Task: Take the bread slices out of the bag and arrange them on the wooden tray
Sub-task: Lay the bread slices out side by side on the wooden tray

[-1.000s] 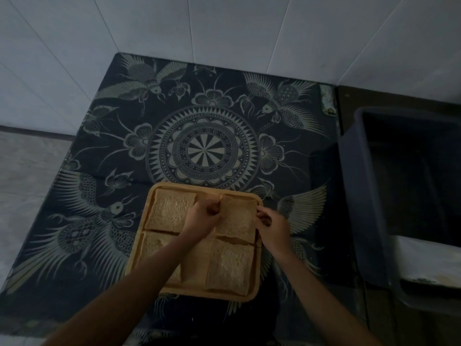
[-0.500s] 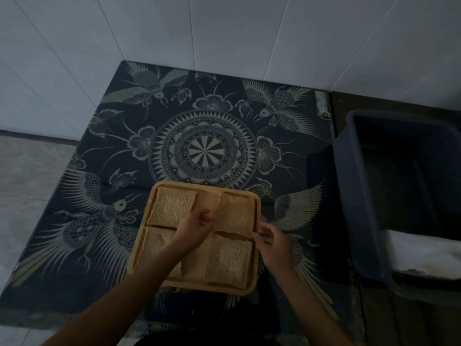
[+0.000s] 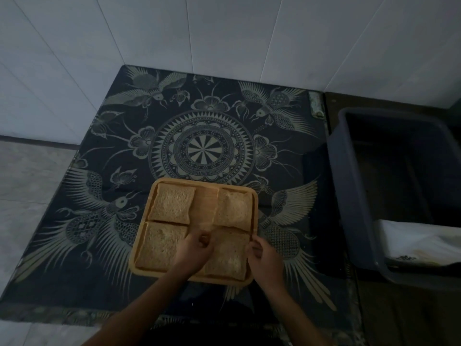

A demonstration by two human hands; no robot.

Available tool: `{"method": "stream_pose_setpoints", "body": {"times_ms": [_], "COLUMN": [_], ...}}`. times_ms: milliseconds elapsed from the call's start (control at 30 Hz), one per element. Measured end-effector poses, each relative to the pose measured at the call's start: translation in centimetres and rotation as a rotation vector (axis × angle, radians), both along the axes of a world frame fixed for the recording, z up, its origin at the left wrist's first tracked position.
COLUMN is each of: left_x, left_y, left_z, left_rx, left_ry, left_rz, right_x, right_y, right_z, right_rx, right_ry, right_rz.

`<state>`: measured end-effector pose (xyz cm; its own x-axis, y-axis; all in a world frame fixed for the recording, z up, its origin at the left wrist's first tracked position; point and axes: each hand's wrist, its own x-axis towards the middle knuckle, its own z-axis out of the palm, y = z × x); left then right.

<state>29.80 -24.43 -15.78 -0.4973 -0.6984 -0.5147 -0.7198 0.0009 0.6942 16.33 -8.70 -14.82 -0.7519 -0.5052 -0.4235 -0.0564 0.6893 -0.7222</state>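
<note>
It looks like a dim corner of a home kitchen. White wall tiles (image 3: 149, 33) meet a surface under a dark batik-patterned cloth (image 3: 204, 151), bread slices (image 3: 172, 206) lie on a wooden tray (image 3: 255, 208), and a grey plastic tub (image 3: 354, 196) stands just beside.

Tray (image 3: 254, 208): pale wood, smooth, faint grain along the bare centre strip, matt with a slight sheen. Four bread slices on it, e.g. the one at 11 o'clock (image 3: 172, 206): porous crumb, rough, matt, thin darker crust at the edges. Cloth (image 3: 104, 171) under the tray: dark woven fabric, matt, printed with pale birds and a central medallion; it lies flat. Wall (image 3: 224, 33) at 12 o'clock: large white tiles, smooth, low gloss, thin grout lines. Tub (image 3: 354, 196) at 3 o'clock: dark grey plastic, smooth, dull finish. White material inside the tub: cannot tell which.
</note>
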Motion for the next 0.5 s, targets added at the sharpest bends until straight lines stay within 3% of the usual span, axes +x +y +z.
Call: {"method": "stream_pose_setpoints", "body": {"times_ms": [400, 500], "left_x": [0.1, 0.2], "left_y": [0.1, -0.6], "left_z": [0.7, 1.8], "left_rx": [-0.036, -0.101], "left_ry": [0.011, 0.058], "left_rz": [-0.092, -0.133], "right_x": [0.3, -0.1], "right_y": [0.1, -0.4], "right_z": [0.5, 1.2], "right_rx": [-0.004, 0.013], "right_ry": [-0.018, 0.087], "right_rz": [0.024, 0.096]}}
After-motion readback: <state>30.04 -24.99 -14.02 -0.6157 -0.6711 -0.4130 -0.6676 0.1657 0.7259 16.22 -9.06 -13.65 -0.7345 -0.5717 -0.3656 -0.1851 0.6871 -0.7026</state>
